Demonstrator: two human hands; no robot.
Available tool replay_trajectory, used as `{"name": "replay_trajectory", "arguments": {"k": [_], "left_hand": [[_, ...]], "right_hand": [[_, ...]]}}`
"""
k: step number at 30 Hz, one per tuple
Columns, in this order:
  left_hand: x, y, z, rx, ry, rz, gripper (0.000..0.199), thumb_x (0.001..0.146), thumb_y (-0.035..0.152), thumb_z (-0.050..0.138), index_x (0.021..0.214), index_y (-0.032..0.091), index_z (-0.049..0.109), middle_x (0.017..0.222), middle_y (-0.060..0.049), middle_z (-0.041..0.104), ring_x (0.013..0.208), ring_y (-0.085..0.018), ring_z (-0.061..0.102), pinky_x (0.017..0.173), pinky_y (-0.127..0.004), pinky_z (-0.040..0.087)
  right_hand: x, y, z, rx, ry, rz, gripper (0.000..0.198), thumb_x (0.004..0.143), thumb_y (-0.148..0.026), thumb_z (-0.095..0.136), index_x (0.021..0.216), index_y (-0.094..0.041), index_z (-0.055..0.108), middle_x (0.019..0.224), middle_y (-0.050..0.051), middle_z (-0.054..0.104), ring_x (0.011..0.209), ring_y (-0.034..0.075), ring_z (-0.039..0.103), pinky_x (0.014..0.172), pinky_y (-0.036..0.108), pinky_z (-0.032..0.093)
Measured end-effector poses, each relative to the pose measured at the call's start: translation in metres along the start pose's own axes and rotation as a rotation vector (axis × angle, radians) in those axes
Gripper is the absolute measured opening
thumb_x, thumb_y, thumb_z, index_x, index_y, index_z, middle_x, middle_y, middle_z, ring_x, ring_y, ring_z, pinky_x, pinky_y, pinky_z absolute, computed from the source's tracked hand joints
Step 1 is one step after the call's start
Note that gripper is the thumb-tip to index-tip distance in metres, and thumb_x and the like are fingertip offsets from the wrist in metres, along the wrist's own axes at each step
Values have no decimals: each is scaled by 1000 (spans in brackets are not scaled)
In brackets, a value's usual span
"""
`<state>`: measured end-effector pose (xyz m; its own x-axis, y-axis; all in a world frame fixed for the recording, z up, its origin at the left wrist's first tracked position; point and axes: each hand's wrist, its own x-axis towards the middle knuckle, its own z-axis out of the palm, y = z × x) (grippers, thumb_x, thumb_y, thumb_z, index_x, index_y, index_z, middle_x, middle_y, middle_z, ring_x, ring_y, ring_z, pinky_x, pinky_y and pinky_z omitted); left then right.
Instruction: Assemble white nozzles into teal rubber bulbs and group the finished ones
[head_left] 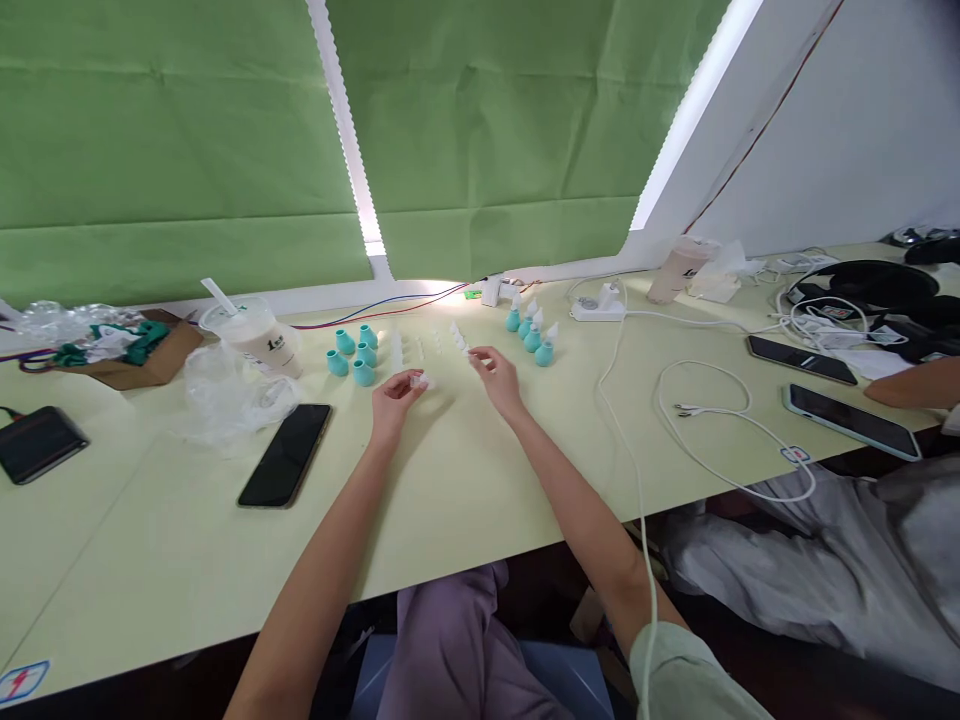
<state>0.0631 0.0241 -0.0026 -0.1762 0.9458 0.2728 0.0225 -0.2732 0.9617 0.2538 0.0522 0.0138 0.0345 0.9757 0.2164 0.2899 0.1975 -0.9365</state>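
Note:
My left hand (pixel 394 402) is closed in a pinch on a small translucent white plastic piece (pixel 422 381), just above the table. To its right, my right hand (pixel 496 380) has thumb and forefinger together on a small white pointed tip (pixel 470 353) at the near end of a row of white tips (pixel 458 337). Between the hands and the wall lie rows of small clear pieces (pixel 419 347) and a clear strip (pixel 397 350). Several teal bulb-shaped bottles (pixel 366 354) without tips stand on the left. More teal bottles (pixel 544 354) with white tips stand on the right.
A black phone (pixel 285 456), a drink cup (pixel 255 338) and a plastic bag (pixel 232 390) are on the left. A power strip (pixel 598 308) with a white cable (pixel 636 470) running over the table edge is on the right. Another person's arm (pixel 915 384) rests beside two phones.

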Motion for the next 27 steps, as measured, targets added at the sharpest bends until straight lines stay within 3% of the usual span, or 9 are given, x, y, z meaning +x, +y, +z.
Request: {"name": "replay_trajectory", "arguments": {"k": [1, 3, 6, 10, 13, 16, 20, 24, 27], "left_hand": [[1, 0, -1, -21, -26, -18, 34, 65, 39, 72, 88, 14, 64, 100, -10, 67, 91, -18, 62, 79, -32, 49], [2, 0, -3, -37, -89, -37, 38, 66, 40, 71, 91, 14, 62, 98, -12, 68, 93, -20, 62, 81, -34, 49], [1, -1, -1, 12, -177, -45, 38, 64, 42, 71, 89, 14, 64, 93, -10, 68, 85, -18, 63, 76, -33, 50], [-3, -3, 1, 219, -275, -18, 34, 69, 46, 66, 90, 18, 69, 89, -5, 66, 71, -13, 57, 65, -27, 47], [-5, -6, 1, 409, -266, 62, 31, 74, 45, 60, 96, 24, 70, 88, -3, 63, 66, -11, 53, 63, -25, 44], [-5, -10, 0, 502, -221, 140, 30, 73, 40, 61, 98, 24, 70, 83, -3, 61, 63, -11, 51, 63, -25, 44], [-5, -12, 1, 528, -207, 168, 28, 72, 37, 61, 92, 20, 70, 77, -3, 63, 63, -12, 52, 62, -26, 43], [-6, -10, 2, 512, -193, 154, 27, 72, 40, 61, 86, 19, 70, 78, -5, 66, 65, -14, 54, 62, -27, 44], [-6, -7, 2, 483, -180, 137, 28, 72, 41, 61, 86, 18, 69, 81, -5, 68, 67, -14, 55, 63, -27, 44]], "right_hand": [[3, 5, -7, -149, 119, -55, 29, 82, -42, 50, 102, -24, 61, 99, 5, 62, 81, 17, 56, 73, 29, 45], [9, 17, -20, -392, 213, -121, 29, 80, -36, 56, 105, -24, 63, 107, 8, 59, 96, 22, 53, 77, 32, 43], [16, 36, -31, -559, 155, -92, 27, 76, -25, 59, 103, -22, 65, 106, 9, 58, 101, 24, 51, 79, 33, 42], [23, 46, -31, -407, 76, -39, 20, 76, -19, 55, 91, -19, 68, 87, 5, 65, 78, 17, 57, 75, 30, 43], [21, 32, -23, -116, 37, -53, 17, 73, -29, 61, 85, -20, 69, 82, 3, 68, 71, 15, 59, 72, 29, 44], [9, 10, -11, 90, -123, -85, 22, 67, -35, 68, 83, -20, 70, 78, 2, 69, 72, 16, 61, 68, 27, 44], [-9, -6, 4, 36, -243, -146, 18, 67, -37, 69, 80, -25, 71, 78, 0, 69, 73, 16, 61, 69, 27, 43], [-13, -1, 12, -114, -183, -152, 14, 69, -38, 67, 79, -28, 72, 74, -1, 69, 71, 16, 60, 69, 28, 42], [-9, 6, 13, -83, -176, -136, 15, 69, -39, 67, 77, -27, 72, 75, -1, 69, 71, 16, 61, 69, 29, 43]]}}
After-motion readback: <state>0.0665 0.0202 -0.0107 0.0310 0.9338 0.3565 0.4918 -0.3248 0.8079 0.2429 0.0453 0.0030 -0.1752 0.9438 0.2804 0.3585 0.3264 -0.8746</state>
